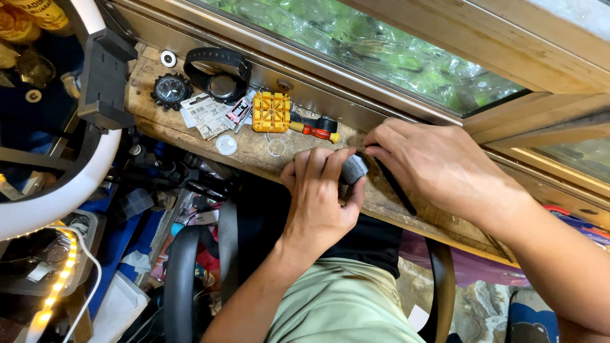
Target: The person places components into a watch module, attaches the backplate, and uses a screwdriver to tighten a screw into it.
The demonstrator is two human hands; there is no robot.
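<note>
My left hand (pixel 319 194) grips a small round metal watch case (pixel 353 169) between thumb and fingers, held over the worn wooden bench (pixel 406 206). My right hand (pixel 438 166) holds a thin black tool (pixel 394 185), its tip at the watch case and its shaft slanting down to the right. Both hands meet at the case near the middle of the bench.
A yellow plastic block (pixel 271 112) and a red-handled tool (pixel 316 129) lie at the back. Left of them are a black wristwatch (pixel 219 73), a black watch head (pixel 171 89), paper cards (pixel 204 115) and two clear round crystals (pixel 226 145). A lit ring lamp (pixel 60 190) curves at left.
</note>
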